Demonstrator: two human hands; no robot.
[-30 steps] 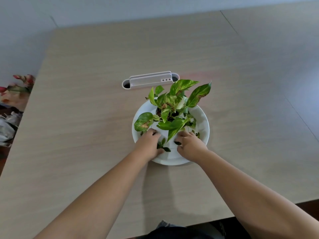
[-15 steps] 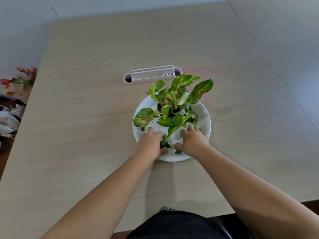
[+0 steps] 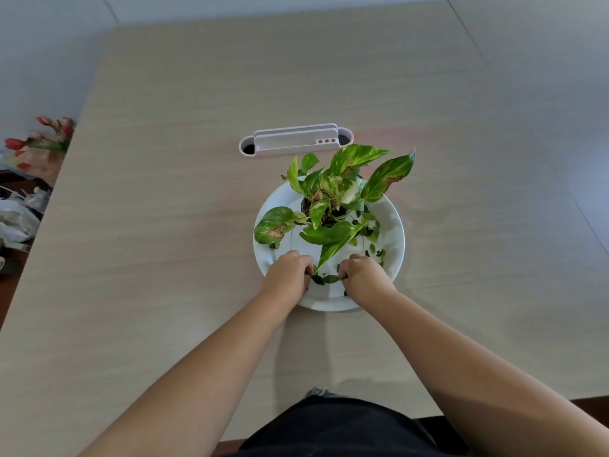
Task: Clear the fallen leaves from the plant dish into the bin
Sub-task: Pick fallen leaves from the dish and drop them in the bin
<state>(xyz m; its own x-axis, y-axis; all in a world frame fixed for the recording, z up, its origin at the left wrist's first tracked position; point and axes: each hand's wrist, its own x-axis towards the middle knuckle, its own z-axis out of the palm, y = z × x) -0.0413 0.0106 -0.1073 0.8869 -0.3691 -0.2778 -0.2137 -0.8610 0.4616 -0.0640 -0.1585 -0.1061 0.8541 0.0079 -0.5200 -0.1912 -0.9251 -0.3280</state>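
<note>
A white round plant dish [image 3: 393,225] sits on a pale wood-grain table [image 3: 164,225], and everything below is placed against that dish. A potted plant [image 3: 333,199] with green and yellow variegated leaves, some browned at the edges, stands in the far half of the dish, its leaves spreading out over the rim on the left and the far right. Small dark fallen leaves [image 3: 324,279] lie on the dish floor at the near side, and a few more [image 3: 374,249] are scattered toward the dish's right side.

The left hand [image 3: 288,277] rests on the near-left part of the dish, knuckles up, fingers curled in tightly together; their tips are tucked under, so whether they pinch a leaf cannot be told, though a dark leaf lies right against them. The right hand [image 3: 364,278] rests on the near-right part of the dish, fingers likewise curled and pressed close, with a dark leaf touching the fingertips; a firm pinch cannot be confirmed. The two hands are close to each other with the near fallen leaves between them.

Just beyond the dish's far edge lies a long white oval holder [image 3: 295,141] with slots and three small holes. Well to the left of the dish, off the table's edge, stand red flowers [image 3: 43,135], with crumpled plastic bags [image 3: 18,219] nearer
</note>
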